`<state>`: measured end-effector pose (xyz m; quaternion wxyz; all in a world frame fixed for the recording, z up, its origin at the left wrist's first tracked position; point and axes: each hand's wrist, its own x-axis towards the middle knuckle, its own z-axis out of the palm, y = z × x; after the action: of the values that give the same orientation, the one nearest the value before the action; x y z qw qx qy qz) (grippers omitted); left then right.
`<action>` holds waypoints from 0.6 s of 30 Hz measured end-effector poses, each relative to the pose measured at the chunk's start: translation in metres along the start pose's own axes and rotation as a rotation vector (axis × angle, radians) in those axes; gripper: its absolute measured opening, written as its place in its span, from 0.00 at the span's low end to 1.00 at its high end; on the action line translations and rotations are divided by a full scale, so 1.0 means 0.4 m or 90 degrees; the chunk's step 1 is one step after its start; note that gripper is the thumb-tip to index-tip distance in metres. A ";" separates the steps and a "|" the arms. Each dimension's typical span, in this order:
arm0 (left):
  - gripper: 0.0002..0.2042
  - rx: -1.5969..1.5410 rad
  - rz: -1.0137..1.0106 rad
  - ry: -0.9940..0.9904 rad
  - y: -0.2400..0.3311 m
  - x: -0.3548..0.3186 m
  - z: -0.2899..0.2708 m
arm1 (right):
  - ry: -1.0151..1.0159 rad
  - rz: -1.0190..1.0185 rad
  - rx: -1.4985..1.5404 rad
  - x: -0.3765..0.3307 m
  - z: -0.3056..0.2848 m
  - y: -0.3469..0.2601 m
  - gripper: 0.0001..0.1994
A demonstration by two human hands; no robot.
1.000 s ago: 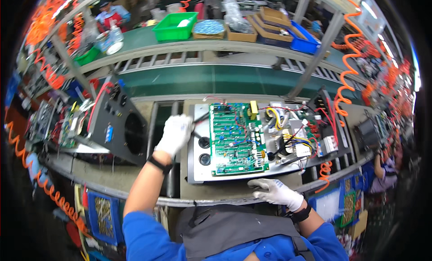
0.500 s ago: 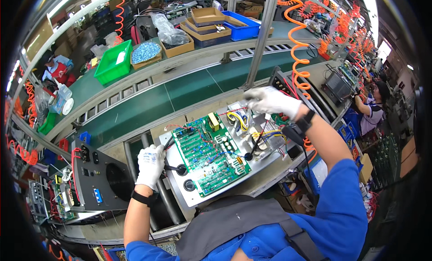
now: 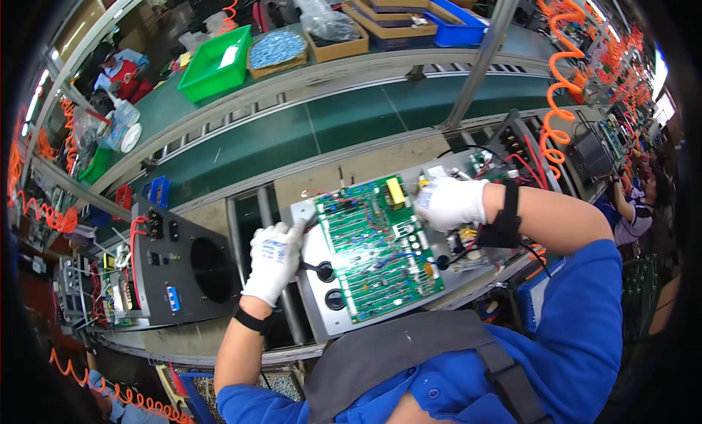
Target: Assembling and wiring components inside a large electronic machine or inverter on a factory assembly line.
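Your white-gloved left hand [image 3: 274, 257] is at the left edge of the flat silver metal plate [image 3: 313, 248], right before you, under the flat green circuit board [image 3: 374, 250]. Further off, your white-gloved right hand [image 3: 446, 204], well apart, could snag the thin yellow wires [image 3: 463, 238] and pull them loose. I can't tell if either grips.

circuit board [image 3: 376, 259]: on plate [image 3: 314, 250] | panel [image 3: 164, 272]: left of plate | belt [image 3: 278, 136]: behind plate | bin [image 3: 218, 80]: beyond belt

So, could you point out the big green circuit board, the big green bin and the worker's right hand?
Big green circuit board [image 3: 376, 252]: head view, middle of its face.
Big green bin [image 3: 217, 84]: head view, near wall.
Right hand [image 3: 447, 203]: head view, back of the hand.
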<state>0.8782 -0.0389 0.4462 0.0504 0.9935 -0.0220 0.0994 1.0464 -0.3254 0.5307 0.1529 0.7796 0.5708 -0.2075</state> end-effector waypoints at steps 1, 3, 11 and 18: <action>0.14 0.001 0.029 -0.020 -0.007 -0.008 -0.012 | -0.049 0.012 0.035 0.000 -0.002 0.003 0.11; 0.15 -0.002 0.080 -0.051 -0.030 -0.020 -0.018 | -0.075 0.050 0.071 -0.013 -0.016 0.007 0.12; 0.12 0.028 0.202 -0.094 0.009 -0.030 -0.036 | 0.040 0.129 0.019 -0.025 0.005 -0.002 0.07; 0.07 -0.031 0.065 -0.153 0.014 -0.141 -0.083 | 0.023 0.090 0.123 -0.029 -0.019 0.000 0.08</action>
<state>0.8161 -0.0390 0.4677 0.0660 0.9944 -0.0805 -0.0188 1.0444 -0.3312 0.5432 0.0811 0.8327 0.4940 -0.2364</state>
